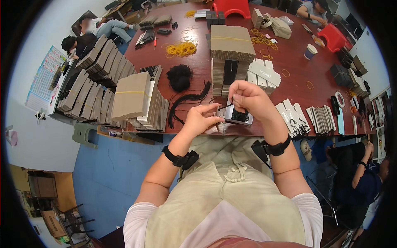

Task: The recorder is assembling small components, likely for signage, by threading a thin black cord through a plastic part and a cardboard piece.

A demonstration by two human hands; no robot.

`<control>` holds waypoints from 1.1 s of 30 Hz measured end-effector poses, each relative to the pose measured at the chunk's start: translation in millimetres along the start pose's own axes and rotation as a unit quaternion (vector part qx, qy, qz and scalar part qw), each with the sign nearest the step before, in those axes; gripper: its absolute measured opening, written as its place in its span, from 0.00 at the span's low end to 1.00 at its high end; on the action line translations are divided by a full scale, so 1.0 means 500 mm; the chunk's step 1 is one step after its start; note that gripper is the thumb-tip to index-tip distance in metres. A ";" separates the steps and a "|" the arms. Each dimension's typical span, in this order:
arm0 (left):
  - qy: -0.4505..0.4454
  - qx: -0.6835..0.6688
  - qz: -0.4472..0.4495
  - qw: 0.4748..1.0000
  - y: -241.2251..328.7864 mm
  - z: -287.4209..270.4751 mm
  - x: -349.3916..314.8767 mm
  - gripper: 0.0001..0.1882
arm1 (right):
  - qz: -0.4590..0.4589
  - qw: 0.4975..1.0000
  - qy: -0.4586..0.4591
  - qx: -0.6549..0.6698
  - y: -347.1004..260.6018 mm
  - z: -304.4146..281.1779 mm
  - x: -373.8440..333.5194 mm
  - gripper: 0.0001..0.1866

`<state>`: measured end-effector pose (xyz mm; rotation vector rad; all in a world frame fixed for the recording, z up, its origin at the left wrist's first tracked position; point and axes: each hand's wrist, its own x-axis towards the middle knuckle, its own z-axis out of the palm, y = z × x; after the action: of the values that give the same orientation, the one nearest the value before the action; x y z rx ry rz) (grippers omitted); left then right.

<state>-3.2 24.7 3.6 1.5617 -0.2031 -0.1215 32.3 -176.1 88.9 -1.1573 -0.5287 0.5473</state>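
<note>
Between my two hands runs a thin black cord (226,106). My left hand (202,119) pinches one end at the table's front edge, with thumb and fingertips close together. From the right, my right hand (251,100) is closed on the cord's other end. Under the right hand sits a small open tray (248,119) with small black pieces in it, partly hidden by the fingers. A loose bundle of long black cords (188,101) lies beyond my left hand, with a fluffy black ball (179,77) behind it.
Tall banded stacks of grey-brown card (231,39) stand ahead, another stack (131,97) at left. White tags (264,74) and corded white tags (292,118) lie right. Yellow rubber bands (182,48), a paper cup (310,51) and red stools (332,38) are farther off. Other people sit around.
</note>
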 end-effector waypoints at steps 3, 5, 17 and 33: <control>-0.009 -0.021 -0.071 0.997 -0.004 -0.025 0.002 0.23 | 0.077 0.992 0.048 -0.091 0.057 -0.057 0.004 0.03; -0.006 -0.041 -0.061 0.997 0.003 -0.018 0.000 0.23 | 0.098 0.979 0.073 -0.166 0.097 -0.061 0.005 0.07; -0.027 0.221 0.118 0.968 0.066 0.007 -0.004 0.21 | 0.067 0.998 0.007 -0.018 0.013 0.025 -0.044 0.13; 0.004 0.371 0.169 0.913 -0.032 0.004 -0.003 0.15 | 0.074 0.907 0.411 -0.046 0.093 -0.228 -0.370 0.08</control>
<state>-4.6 22.9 -12.5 2.2524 -0.5582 0.2679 -39.7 -361.5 -10.4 -1.3986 0.2679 0.1199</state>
